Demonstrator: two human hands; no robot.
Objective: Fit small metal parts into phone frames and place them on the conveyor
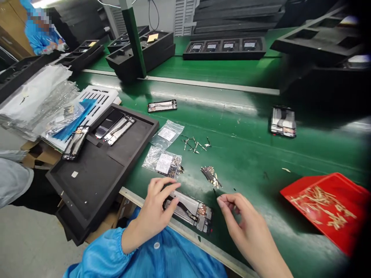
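Note:
A phone frame lies flat on the green bench near its front edge. My left hand rests on the frame's left end, fingers spread and pressing down on it. My right hand hovers just right of the frame with thumb and forefinger pinched together; what they hold, if anything, is too small to see. A small pile of thin flex parts lies just beyond the frame, and a few more loose parts lie farther back.
A black foam tray with phone frames overhangs the bench at left. Two clear bags lie beside it. A red bin of scraps sits at right. Another frame and a stack lie farther back. A person in blue works far left.

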